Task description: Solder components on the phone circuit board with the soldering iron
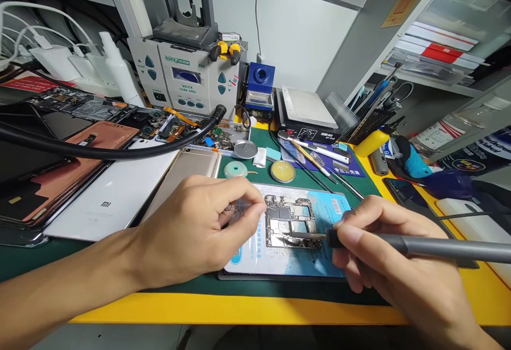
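Note:
A phone circuit board (293, 222) lies on a blue and white mat (247, 259) in the middle. My right hand (393, 254) grips a soldering iron (431, 246) by its dark handle, with the tip over the lower part of the board. Thumb and forefinger of my left hand (203, 227) are pinched together at the board's upper left edge. What they hold, if anything, is too small to make out. Just behind the mat are an open tin of yellowish paste (282, 171) and a pale green spool (235, 169).
A thick black hose (120, 153) crosses above several phone parts at left. Behind stand a soldering station (187, 81), a blue iron holder (260, 81) and a heating plate (307, 113). Tweezers and brushes (309, 155) lie behind the mat. A yellow bottle (371, 142) is at right.

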`<state>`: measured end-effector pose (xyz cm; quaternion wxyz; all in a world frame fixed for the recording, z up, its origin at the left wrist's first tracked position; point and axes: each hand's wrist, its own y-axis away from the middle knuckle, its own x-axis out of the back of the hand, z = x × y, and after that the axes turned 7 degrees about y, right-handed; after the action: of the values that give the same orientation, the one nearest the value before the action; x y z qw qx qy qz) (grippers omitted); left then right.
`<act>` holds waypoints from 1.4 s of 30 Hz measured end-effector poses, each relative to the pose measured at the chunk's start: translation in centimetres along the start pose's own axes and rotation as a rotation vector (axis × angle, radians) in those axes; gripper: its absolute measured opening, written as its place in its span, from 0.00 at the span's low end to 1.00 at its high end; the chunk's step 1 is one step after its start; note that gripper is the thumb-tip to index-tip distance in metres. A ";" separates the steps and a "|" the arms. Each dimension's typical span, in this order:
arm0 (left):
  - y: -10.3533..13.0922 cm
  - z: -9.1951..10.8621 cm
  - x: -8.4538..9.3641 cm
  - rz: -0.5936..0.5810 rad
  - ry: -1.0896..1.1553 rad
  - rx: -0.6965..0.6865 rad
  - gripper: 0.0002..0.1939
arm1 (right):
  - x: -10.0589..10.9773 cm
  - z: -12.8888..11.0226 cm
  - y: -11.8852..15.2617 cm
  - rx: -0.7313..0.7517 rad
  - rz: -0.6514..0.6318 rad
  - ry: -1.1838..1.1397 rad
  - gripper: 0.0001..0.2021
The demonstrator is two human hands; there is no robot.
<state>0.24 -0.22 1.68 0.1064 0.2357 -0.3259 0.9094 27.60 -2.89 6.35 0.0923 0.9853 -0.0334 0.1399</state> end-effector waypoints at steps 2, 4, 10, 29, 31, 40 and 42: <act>0.0 0.1 0.1 -0.002 -0.001 0.002 0.13 | -0.1 0.2 0.1 0.046 0.015 0.041 0.19; 0.0 0.1 0.2 -0.008 -0.005 0.005 0.13 | -0.1 0.5 0.3 0.101 0.044 0.092 0.16; 0.1 0.0 0.4 -0.001 -0.018 0.007 0.14 | -0.3 1.3 0.6 0.202 0.111 0.175 0.10; -0.2 0.3 0.1 -0.008 -0.036 0.008 0.13 | 0.2 2.0 0.5 0.369 0.073 0.383 0.07; -0.1 0.3 0.2 -0.010 -0.039 0.010 0.13 | 0.3 2.1 0.4 0.388 0.065 0.395 0.08; 0.0 0.1 0.1 0.003 -0.047 0.005 0.12 | 0.5 1.3 0.3 0.385 0.064 0.407 0.07; -0.1 0.2 0.1 -0.001 -0.045 0.003 0.12 | 0.5 1.1 0.2 0.389 0.055 0.401 0.07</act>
<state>0.26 -0.27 1.85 0.0990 0.2565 -0.3268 0.9042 28.40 -3.32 5.52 -0.0976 0.9358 -0.0135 0.3384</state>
